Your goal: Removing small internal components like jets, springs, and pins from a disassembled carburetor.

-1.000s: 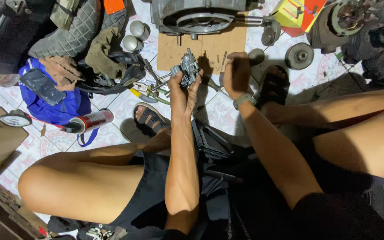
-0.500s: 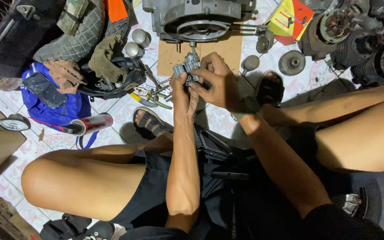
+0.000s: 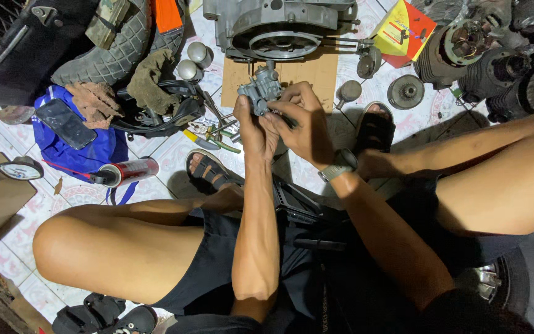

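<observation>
The work took place on a tiled floor [image 3: 174, 154] patterned in pale pink and white, crowded with parts. Nearest the camera were the person's bare knees and dark shorts, with sandalled feet set on the tiles. Above the lap, both hands met around a small carburettor [image 3: 256, 93], a grey cast-metal body, knobbly and dull, with a short stem rising from its top. The left hand [image 3: 256, 127] was clasped about its lower side, thumb up along the casting; the right hand [image 3: 301, 117], a watch on its wrist, gripped it from the other side with fingers curled over the front. Just left of the hands lay pliers [image 3: 208, 131] with yellow and green grips. Further left sat a red and silver spray can [image 3: 128, 172] beside a blue cloth bag [image 3: 103, 145]. Beyond the hands, a flat sheet of brown cardboard [image 3: 316, 71] carried a large aluminium engine casing [image 3: 276, 28] with a round opening. A knobbly black tyre [image 3: 97, 52] lay at the far left, a yellow and red box [image 3: 403, 31] at the far right.
</observation>
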